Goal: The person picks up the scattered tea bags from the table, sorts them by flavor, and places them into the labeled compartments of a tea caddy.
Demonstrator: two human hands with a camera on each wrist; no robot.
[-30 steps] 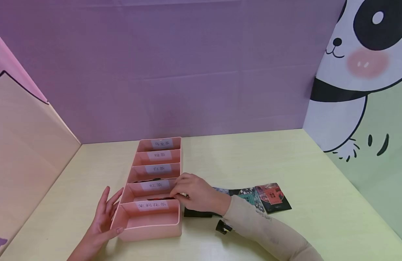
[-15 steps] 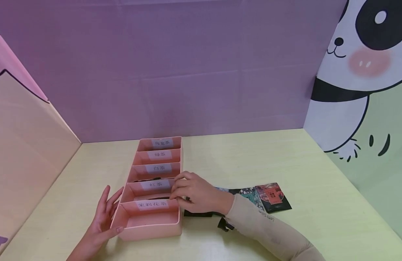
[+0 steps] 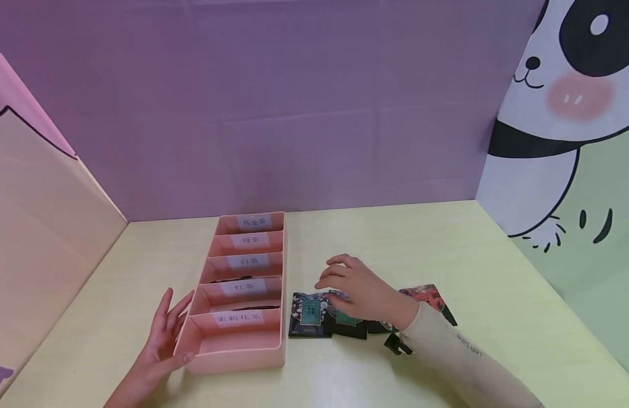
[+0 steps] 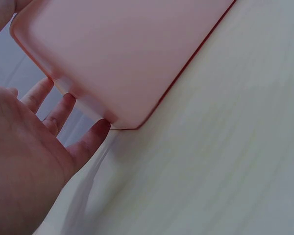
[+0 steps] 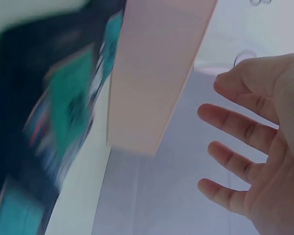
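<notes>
A long pink divided box point(image 3: 238, 362) stands on the table, with paper labels in Chinese on its inner walls. My left hand point(image 3: 158, 348) rests against its near left corner, fingers fairly straight along the side and thumb at the front; the left wrist view shows the fingertips point(image 4: 102, 128) touching the wall. Dark edges of tea sachets show in the third compartment point(image 3: 233, 280) and the fourth one point(image 3: 256, 308). My right hand point(image 3: 370, 289) hovers with spread fingers and nothing in them, above a row of tea sachets point(image 3: 310, 314) right of the box. The sleeve and hand partly hide that row.
A dark sachet with a red panel point(image 3: 428, 296) lies at the row's right end. A small black object point(image 3: 398, 343) is at the right sleeve. The purple backdrop point(image 3: 314, 113) stands behind the table, with patterned panels at both sides.
My right hand has left the fourth compartment, where it was lowering a sachet, and moved right over the row. The sachet now sits lower in the box. My left hand stays put.
</notes>
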